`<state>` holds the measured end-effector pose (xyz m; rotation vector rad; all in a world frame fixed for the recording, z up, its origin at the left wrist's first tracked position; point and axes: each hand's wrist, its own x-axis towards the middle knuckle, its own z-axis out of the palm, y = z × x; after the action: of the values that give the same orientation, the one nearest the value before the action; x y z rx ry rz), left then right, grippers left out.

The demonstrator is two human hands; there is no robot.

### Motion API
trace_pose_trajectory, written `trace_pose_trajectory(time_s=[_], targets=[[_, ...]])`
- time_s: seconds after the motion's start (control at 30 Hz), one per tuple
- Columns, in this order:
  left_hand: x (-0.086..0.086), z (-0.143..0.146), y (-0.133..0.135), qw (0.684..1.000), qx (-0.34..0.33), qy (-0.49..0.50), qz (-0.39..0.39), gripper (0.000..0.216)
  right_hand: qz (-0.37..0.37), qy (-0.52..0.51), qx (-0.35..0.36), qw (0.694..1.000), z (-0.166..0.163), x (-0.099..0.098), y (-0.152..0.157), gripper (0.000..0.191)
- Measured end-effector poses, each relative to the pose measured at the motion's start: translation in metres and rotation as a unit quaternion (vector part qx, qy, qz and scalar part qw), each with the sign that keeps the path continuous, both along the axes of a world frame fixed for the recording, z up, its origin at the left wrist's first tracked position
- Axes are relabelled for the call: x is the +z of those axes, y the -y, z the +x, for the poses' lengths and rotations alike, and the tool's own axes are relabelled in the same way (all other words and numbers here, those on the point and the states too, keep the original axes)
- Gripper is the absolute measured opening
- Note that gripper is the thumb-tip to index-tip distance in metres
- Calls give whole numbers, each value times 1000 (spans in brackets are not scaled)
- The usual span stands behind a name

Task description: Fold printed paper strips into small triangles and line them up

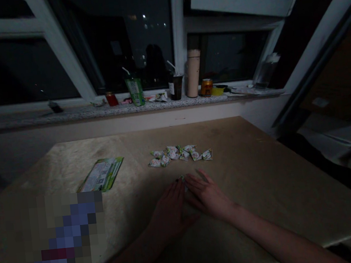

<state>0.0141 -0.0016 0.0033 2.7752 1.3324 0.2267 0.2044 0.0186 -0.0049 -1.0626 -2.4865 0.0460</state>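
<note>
My left hand (172, 200) lies low over the middle of the table, its fingers stretched forward and close together. Beside it my right hand (208, 192) reaches in from the right, fingers extended and the hand fairly flat. Between the two sets of fingertips shows a small green-and-white wrapped candy (182, 178), partly covered by the fingers. Just beyond the hands lies a loose cluster of several wrapped candies (173, 152) in white wrappers with green twisted ends. Left of them rests a flat green-and-white candy bag (103, 174).
The table (242, 154) has a tan covering. A blurred-out blue patch (62, 241) covers its left front. On the window sill (157, 105) stand a green cup (135, 90), a dark cup (175, 87), a pink thermos (193, 74), a gold can (207, 88) and a red jar (111, 99).
</note>
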Motion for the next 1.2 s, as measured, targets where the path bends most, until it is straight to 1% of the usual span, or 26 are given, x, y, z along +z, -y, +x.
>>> trace_pose_trajectory(time_s=[0.13, 0.23, 0.33, 0.43, 0.5, 0.6, 0.73, 0.87, 0.97, 1.07, 1.2], targets=[[1, -1, -1, 1000, -3, -9, 7, 81, -34, -14, 2, 999, 0, 7, 1, 39], [3, -8, -3, 1000, -17, -14, 1, 77, -50, -25, 0, 998, 1, 11, 1, 39], [7, -17, -4, 999, -45, -9, -19, 71, -84, -32, 9, 996, 5, 12, -2, 39], [11, -23, -5, 998, -44, 5, -33, 70, -129, -37, 22, 991, 11, 11, -5, 38], [13, -23, -6, 998, -39, 7, -45, 70, -143, -38, 27, 989, 13, 11, -6, 40], [18, -20, -6, 997, -35, 6, -65, 71, -137, -37, 31, 989, 14, 11, -5, 45], [21, -13, -3, 997, 1, 2, -71, 77, -101, -33, 28, 994, 11, 9, -4, 45], [16, -11, -2, 997, 5, 4, -74, 83, -62, -26, 23, 997, 7, 8, -4, 39], [9, -13, -2, 998, 1, 16, -62, 84, -44, -28, 13, 999, 3, 8, -3, 37], [2, -16, -3, 998, -9, 37, -40, 82, -45, -23, 11, 999, 1, 7, -3, 41], [-3, -17, -3, 999, -10, 39, -37, 83, -81, 8, 39, 996, 3, 9, -5, 55]])
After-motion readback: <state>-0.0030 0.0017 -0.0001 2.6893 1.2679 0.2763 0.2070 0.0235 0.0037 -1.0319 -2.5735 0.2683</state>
